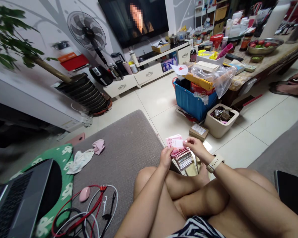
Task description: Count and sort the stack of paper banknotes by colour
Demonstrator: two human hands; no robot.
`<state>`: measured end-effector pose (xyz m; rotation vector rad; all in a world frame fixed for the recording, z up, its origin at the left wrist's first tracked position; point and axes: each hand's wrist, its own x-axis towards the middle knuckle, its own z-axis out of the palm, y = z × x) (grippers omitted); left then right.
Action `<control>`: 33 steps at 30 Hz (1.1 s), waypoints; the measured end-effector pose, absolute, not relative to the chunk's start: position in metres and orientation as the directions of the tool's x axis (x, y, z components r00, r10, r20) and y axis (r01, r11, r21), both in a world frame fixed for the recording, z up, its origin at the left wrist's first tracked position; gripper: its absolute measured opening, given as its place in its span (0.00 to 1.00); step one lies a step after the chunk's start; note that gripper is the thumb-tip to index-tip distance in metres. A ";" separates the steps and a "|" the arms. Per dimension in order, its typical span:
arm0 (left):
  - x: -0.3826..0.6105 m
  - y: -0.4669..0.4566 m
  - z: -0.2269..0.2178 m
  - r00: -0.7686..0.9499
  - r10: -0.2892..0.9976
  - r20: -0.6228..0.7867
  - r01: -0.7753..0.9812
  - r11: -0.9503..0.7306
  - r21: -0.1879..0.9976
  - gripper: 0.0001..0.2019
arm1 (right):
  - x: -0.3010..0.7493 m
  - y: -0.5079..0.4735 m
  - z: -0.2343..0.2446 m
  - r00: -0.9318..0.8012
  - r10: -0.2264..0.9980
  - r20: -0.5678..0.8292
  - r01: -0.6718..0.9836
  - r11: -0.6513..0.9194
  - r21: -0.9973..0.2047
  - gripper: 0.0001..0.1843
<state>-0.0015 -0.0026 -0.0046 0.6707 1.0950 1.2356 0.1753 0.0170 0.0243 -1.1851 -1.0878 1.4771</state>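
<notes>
A thick stack of pink banknotes [179, 152] is held in front of my crossed legs. My left hand [166, 158] grips the stack from the left, fingers closed round its lower edge. My right hand [196, 147] pinches the top note at its right edge with thumb and fingers; a pale watch [215, 163] sits on that wrist. I sit on a grey sofa cushion [124, 155].
On the cushion lie a pink mouse [84, 194], tangled cables [89, 211], cloths [85, 157] and a laptop [17, 201]. A phone [291, 193] lies at right. On the tiled floor stand a blue crate [192, 104], a beige bin [221, 120] and a small box [198, 131].
</notes>
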 end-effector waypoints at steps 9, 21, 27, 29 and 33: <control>-0.004 0.004 -0.019 -0.179 0.952 -0.248 -0.380 0.165 0.910 0.14 | 0.174 0.016 0.028 -0.129 0.976 -0.176 -0.125 -0.192 -0.973 0.19; -0.005 0.005 -0.025 -0.201 0.946 -0.255 -0.341 0.176 0.923 0.14 | 0.174 0.015 0.032 -0.178 0.967 -0.183 -0.160 -0.211 -0.964 0.20; -0.006 0.004 -0.024 -0.195 0.957 -0.214 -0.318 0.145 0.937 0.14 | 0.173 0.015 0.033 -0.169 0.970 -0.173 -0.177 -0.203 -0.963 0.19; -0.006 0.004 -0.023 -0.195 0.958 -0.209 -0.312 0.141 0.940 0.14 | 0.173 0.015 0.032 -0.168 0.970 -0.173 -0.183 -0.204 -0.962 0.18; -0.006 0.004 -0.024 -0.198 0.955 -0.219 -0.309 0.151 0.939 0.14 | 0.174 0.016 0.029 -0.183 0.967 -0.177 -0.186 -0.210 -0.960 0.18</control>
